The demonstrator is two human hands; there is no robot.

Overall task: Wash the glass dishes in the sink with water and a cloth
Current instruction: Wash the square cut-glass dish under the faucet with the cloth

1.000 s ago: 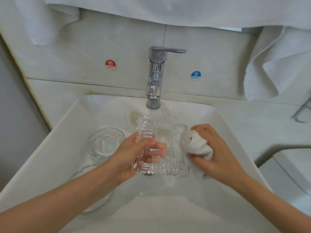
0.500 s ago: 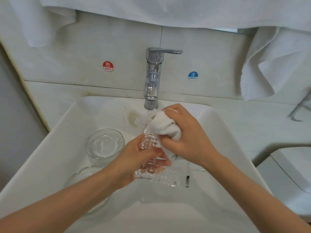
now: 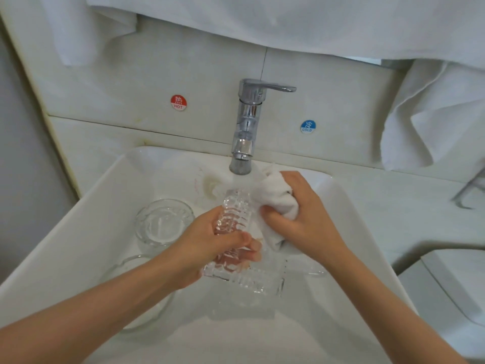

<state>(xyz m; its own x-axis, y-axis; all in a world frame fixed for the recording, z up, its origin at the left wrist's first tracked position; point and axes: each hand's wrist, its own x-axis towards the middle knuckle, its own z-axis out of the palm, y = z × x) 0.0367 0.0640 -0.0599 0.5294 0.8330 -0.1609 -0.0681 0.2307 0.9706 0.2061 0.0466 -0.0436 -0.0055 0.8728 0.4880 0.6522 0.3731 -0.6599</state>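
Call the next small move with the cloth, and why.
Probably wipe the cloth down the dish toward its lower edge: the right hand presses it at the top rim under the tap, while the left hand holds the dish tilted.

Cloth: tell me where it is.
Head view, right of centre: the cloth is bunched in the right hand, below the tap, against the glass dish the left hand holds.

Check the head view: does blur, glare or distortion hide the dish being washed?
Head view: soft even light, no hard glare; wide-angle curving bends the sink rim; the ribbed glass dish is sharp but hard to outline, clear on white; the white cloth merges with running water below the faucet.
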